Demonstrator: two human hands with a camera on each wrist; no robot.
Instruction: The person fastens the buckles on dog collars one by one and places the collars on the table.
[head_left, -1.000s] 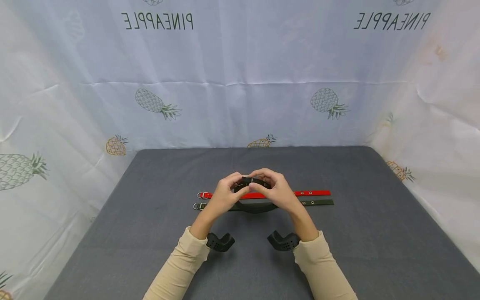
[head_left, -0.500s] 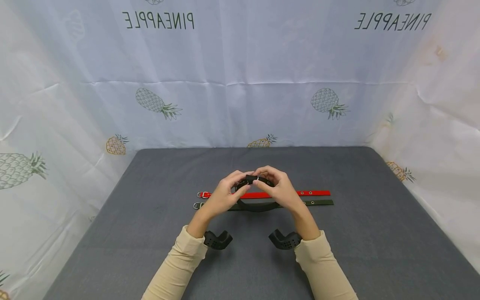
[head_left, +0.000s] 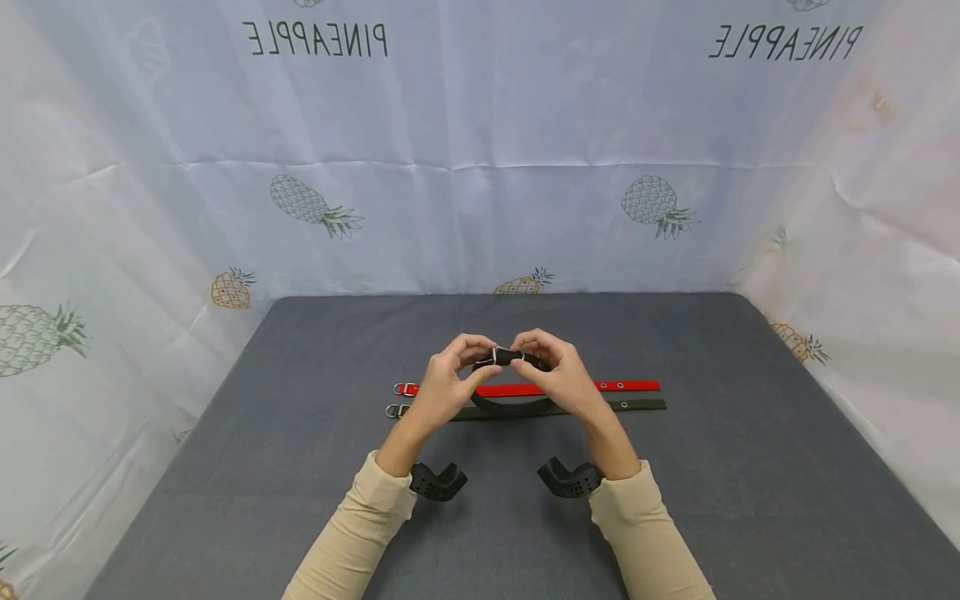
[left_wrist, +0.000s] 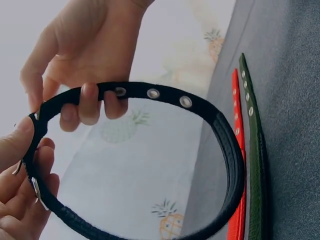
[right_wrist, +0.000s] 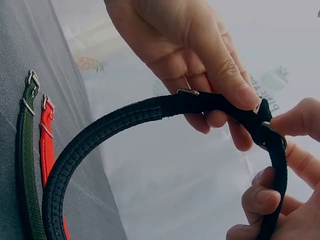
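A black collar (head_left: 512,408) forms a loop between both hands, its padded part bowed downward over the table. My left hand (head_left: 448,383) pinches it near the metal hardware; in the right wrist view the left thumb (right_wrist: 247,97) presses the strap beside a metal keeper (right_wrist: 188,92). My right hand (head_left: 558,375) grips the stretch with eyelets, and an eyelet (left_wrist: 153,93) shows just past its fingers in the left wrist view. Right fingertips meet a metal ring (right_wrist: 272,131) where the strap overlaps. Behind the loop lie a red collar (head_left: 633,386) and a green collar (head_left: 645,405).
Both flat collars rest crosswise on the grey table (head_left: 300,500), buckles to the left and eyelets to the right. Black wrist cameras (head_left: 438,482) sit inside each cuff. A white pineapple-print curtain (head_left: 480,225) stands behind and along the sides.
The hands have drawn slightly apart at the fingertips, the right one shifting a little right. More metal hardware shows between them, and the loop has risen slightly.
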